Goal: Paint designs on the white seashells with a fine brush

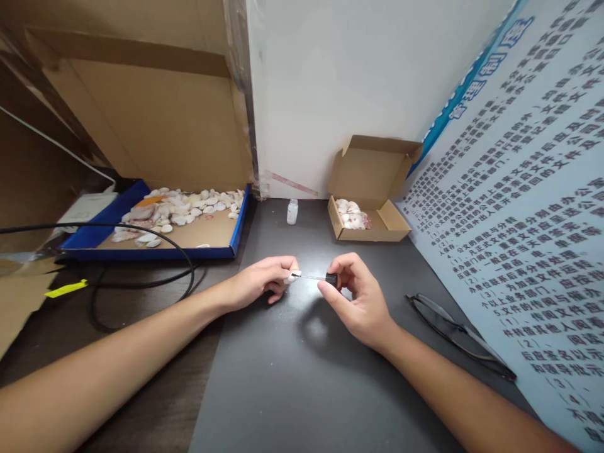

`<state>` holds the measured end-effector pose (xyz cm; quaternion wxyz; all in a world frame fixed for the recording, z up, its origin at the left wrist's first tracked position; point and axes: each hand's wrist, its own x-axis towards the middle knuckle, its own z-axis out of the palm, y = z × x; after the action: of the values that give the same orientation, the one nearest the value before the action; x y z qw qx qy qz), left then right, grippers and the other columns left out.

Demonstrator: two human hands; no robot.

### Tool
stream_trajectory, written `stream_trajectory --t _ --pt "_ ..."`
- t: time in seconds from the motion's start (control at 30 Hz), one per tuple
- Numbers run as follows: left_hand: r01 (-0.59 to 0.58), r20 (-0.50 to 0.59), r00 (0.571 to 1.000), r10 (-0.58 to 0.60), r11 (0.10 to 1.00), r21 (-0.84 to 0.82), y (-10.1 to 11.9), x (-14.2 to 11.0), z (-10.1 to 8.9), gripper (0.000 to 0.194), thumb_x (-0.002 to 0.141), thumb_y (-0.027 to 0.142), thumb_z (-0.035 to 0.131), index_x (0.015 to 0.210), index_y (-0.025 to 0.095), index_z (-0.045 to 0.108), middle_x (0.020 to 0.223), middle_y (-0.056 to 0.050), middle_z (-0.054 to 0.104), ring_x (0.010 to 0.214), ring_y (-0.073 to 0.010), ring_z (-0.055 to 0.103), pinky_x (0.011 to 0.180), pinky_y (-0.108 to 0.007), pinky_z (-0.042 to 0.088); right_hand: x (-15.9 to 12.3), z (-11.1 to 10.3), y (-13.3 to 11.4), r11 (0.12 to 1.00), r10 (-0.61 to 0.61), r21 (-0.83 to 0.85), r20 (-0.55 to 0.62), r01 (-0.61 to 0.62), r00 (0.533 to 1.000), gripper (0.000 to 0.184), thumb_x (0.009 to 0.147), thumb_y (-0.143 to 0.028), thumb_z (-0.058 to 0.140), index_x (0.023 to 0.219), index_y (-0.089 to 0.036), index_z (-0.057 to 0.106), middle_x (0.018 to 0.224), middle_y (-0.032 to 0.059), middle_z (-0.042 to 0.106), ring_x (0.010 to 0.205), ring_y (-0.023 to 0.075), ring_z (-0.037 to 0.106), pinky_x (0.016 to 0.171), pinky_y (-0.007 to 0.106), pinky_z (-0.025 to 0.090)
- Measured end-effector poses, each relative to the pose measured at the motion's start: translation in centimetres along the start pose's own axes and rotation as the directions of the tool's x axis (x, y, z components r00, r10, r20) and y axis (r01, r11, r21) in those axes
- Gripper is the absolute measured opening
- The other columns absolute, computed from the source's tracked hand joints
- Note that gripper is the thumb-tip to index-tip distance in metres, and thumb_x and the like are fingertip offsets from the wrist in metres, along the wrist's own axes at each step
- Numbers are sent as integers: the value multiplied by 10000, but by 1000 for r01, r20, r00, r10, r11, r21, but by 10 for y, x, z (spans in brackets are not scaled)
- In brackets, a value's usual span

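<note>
A small white shell is pinched in the fingertips of my left hand. My right hand grips a brush cap by its black top. From that cap a thin stem runs left, and its dark tip meets the shell or sits right at it. Both hands are above the grey mat. Beyond them a small clear bottle with whitish contents and a label stands upright, its neck uncapped.
To the left, a blue-edged cardboard box holds many white shells. At the back right stands a smaller open carton with more shells. Glasses lie by the printed poster. A black cable loops at left.
</note>
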<state>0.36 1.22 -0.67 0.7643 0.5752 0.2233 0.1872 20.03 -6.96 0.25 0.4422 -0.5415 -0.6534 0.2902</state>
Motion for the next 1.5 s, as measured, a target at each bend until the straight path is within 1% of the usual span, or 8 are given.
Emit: stream_trajectory --t 0.17,0.33,0.5,0.67,0.83,1.0,1.2,1.5 --pt "0 1 1000 0 1000 3 1 1 1 229 816 331 531 727 167 399 622 40 301 511 -84 283 470 -221 298 -1 0 1 1000 19 -8 -78 -20 997 360 824 -426 549 918 -104 417 696 -6 409 611 -41 371 560 61 346" --pt "2 -4 1000 -2 1000 3 1 0 1 189 821 302 507 728 165 414 592 44 277 514 -90 269 475 -219 303 0 0 1 1000 7 -1 -24 -7 1000 359 815 -420 560 913 -103 423 699 -4 419 608 -39 366 558 65 342" --pt "0 -6 1000 0 1000 -12 0 1 0 217 821 318 533 735 167 402 612 48 273 517 -81 247 474 -215 307 1 -1 1 1000 15 16 -142 -13 990 354 820 -418 553 894 -101 411 704 -4 414 615 -42 366 557 55 343" --pt "19 -48 999 -20 999 -28 1 1 2 196 809 307 536 757 173 402 605 50 283 508 -83 259 466 -212 319 1 0 1 999 34 2 -48 -34 998 363 816 -424 556 913 -103 418 686 -9 404 601 -41 359 558 63 337" --pt "32 -62 998 -34 999 -34 2 2 3 201 801 304 538 746 172 395 607 52 276 508 -78 252 461 -204 316 1 -1 0 998 53 -24 -130 -57 990 349 813 -415 541 872 -96 412 689 -8 405 596 -43 342 549 63 323" --pt "50 -60 997 -53 998 -44 4 2 3 133 791 252 499 749 167 406 592 60 261 498 -71 231 457 -195 307 2 0 0 998 61 -23 -11 -62 998 371 809 -436 546 906 -100 421 675 -13 400 589 -42 351 557 66 325" --pt "62 -68 996 -65 997 -46 4 2 4 123 771 247 489 731 168 404 582 62 249 490 -72 227 449 -193 307 2 -1 0 997 64 -30 -73 -66 995 348 809 -410 539 869 -96 402 677 -9 402 600 -39 342 557 67 313" --pt "97 -76 991 -108 987 -126 8 2 4 107 770 222 481 722 168 401 581 63 233 475 -68 230 440 -193 305 1 0 1 995 89 -43 34 -88 995 341 828 -412 533 909 -97 431 671 -13 409 583 -46 349 548 58 324"
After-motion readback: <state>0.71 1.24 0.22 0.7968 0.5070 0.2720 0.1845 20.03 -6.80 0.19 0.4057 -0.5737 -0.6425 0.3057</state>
